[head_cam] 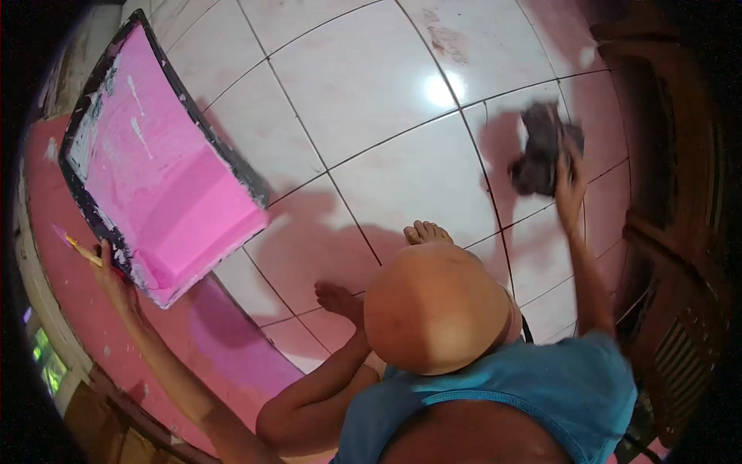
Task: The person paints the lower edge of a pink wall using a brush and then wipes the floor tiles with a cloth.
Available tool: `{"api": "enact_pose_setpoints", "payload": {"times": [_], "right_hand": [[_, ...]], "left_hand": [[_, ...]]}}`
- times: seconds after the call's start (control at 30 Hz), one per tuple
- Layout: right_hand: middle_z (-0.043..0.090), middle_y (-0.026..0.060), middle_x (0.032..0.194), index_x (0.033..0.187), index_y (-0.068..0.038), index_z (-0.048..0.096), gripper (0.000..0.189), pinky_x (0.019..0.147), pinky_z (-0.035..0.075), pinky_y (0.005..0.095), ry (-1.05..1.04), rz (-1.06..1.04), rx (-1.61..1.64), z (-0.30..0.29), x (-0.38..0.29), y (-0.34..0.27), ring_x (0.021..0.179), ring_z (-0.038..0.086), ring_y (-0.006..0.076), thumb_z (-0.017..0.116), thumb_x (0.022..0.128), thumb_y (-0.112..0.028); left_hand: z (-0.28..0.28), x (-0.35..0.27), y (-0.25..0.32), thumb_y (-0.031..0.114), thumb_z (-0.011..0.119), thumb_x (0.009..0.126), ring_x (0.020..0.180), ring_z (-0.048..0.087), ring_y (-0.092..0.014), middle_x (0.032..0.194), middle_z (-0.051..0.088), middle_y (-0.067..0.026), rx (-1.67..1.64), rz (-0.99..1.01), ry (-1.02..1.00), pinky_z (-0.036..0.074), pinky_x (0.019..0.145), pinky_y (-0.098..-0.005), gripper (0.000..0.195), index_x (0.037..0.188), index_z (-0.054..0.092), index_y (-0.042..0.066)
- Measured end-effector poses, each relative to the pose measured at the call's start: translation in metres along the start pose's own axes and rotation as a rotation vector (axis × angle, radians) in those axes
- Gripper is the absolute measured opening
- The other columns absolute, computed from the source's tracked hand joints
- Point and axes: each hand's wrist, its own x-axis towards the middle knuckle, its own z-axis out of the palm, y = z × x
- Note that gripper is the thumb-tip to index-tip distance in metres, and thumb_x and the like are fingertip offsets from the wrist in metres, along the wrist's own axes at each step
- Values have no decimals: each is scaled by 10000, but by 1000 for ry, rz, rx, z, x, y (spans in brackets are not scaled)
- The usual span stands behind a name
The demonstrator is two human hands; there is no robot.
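Note:
At the left, my left hand (119,284) holds a paintbrush (87,250) with a pale wooden handle and pink on its bristles. That same hand is at the rim of a black paint tray (168,174), which is tilted and coated with pink paint, with whitish smears along one side. My fingers there are partly hidden, so the exact grip on the tray is unclear. Over the floor on the right, a crumpled dark cloth (542,148) hangs from my right hand (571,180). The cloth is blurred.
White tiles (394,168) cover the floor, with brownish smudges (443,37) farther off. A pink-painted wall (174,359) runs along the left. Dark wooden furniture (666,278) with slats stands at the right. My knee and bare feet (428,233) are in the middle.

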Motion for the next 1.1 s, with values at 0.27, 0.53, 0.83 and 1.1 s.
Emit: {"api": "enact_pose_setpoints", "payload": {"times": [0.27,0.53,0.83,1.1], "right_hand": [[458,336,1169,1108,83,516,518,957,317,507,244,578,-547,125,-79,72,1093,421,460,592,808,-332],[446,292,1200,1132,22,528,464,926,415,480,59,445,-386,305,226,-91,1131,429,444,542,732,-213],[616,179,1084,1183,-41,567,460,901,415,343,137,49,56,156,227,-127,1027,556,239,625,782,-259],[537,223,1190,1122,-23,598,350,952,371,480,288,652,-883,-2,40,128,1146,462,362,456,869,-219]], "left_hand": [[-24,24,-9,181,614,864,767,502,-101,841,491,-2,37,86,-36,420,667,-255,198,943,483,56],[-13,6,-11,110,600,872,814,508,-106,887,468,-13,-74,8,-2,433,717,-268,260,1074,457,32],[23,-17,23,42,564,866,835,478,-110,926,470,-28,16,102,57,410,754,-255,224,1065,463,27],[9,-16,10,114,601,870,886,503,-133,932,476,-42,-20,-160,93,442,751,-306,313,1109,429,8]]}}
